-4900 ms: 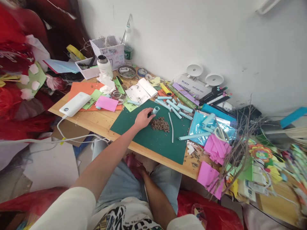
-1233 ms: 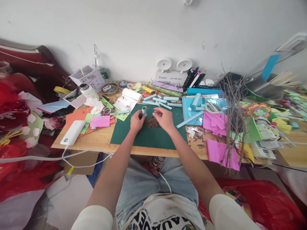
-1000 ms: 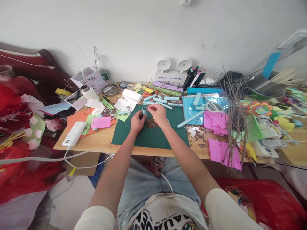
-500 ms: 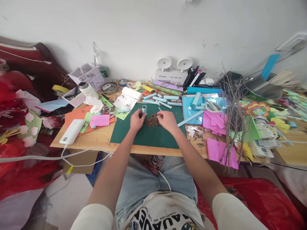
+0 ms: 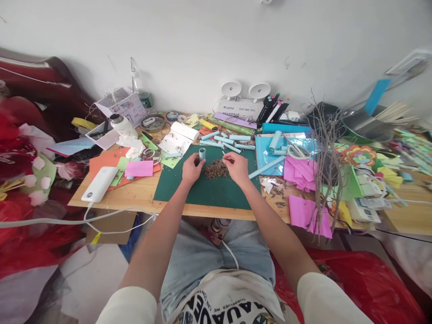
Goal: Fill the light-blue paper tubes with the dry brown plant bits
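Observation:
My left hand (image 5: pixel 192 169) is closed around a short light-blue paper tube (image 5: pixel 202 154), which stands upright on the green cutting mat (image 5: pixel 172 184) with its open end up. Right of the tube lies a heap of brown crumbly bits (image 5: pixel 215 169). Over the heap's right edge is my right hand (image 5: pixel 236 167), thumb and fingers pinched together. What the pinch holds, if anything, is too small to make out. A thin pale-blue sliver shows just beyond the right fingertips. Behind the mat lie several light-blue paper tubes (image 5: pixel 230 147).
Dry twigs (image 5: pixel 324 166) and pink paper (image 5: pixel 301 173) crowd the right side, beside scissors (image 5: pixel 299 152) on a blue plastic packet (image 5: pixel 268 164). A white power bank (image 5: pixel 99 184) with a cable lies at the left edge. A twin-lamp fixture (image 5: pixel 240 108) stands against the wall.
My right hand has shifted very slightly at the heap's edge. The left hand keeps the tube in the same place. The whole view has drifted a little.

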{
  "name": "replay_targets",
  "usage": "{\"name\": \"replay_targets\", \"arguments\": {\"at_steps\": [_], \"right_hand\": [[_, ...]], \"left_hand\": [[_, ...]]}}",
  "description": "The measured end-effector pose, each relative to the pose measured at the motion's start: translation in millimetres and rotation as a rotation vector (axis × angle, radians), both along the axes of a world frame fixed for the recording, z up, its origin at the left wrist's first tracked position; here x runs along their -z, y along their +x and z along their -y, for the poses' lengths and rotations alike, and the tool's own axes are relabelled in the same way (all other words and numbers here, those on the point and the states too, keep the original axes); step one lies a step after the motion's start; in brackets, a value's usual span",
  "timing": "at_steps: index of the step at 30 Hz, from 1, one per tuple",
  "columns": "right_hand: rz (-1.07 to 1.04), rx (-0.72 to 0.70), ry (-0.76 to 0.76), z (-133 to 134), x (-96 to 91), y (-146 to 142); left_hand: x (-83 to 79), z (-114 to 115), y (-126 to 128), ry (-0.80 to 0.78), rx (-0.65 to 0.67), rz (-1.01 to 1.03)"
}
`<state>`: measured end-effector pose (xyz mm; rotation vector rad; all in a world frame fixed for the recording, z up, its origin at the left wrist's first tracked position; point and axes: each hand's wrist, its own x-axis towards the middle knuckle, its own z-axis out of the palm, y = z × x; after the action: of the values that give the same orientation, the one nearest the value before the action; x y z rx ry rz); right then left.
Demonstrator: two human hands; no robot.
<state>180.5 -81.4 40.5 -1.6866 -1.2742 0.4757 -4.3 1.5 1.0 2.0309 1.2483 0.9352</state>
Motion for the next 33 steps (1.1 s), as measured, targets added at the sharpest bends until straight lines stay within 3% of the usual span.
{"name": "replay_targets", "arguments": {"at_steps": [9,15,22,28,33], "right_hand": [[-0.208,-0.007,0.015,-3,11.1,2],[-0.261,-0.024,0.157,-17,-13.1,-6],[-0.030,-0.176,0.218,-52,-46.1,-34],[0.292,-0.345,0.142,-59,-43.2,-38],[0.386,-0.306,0.201,-48,-43.5,-28]], "left_hand": [[3.7,-1,1,0.007,0.001,0.009],[6.8,-3,1,0.010,-0.005,0.013],[3.8,-1,1,0.022,-0.004,0.017],[4.0,-1,1,0.044,0.029,0.044],[5.8,-2,2,0.022,0.004,0.031]]}}
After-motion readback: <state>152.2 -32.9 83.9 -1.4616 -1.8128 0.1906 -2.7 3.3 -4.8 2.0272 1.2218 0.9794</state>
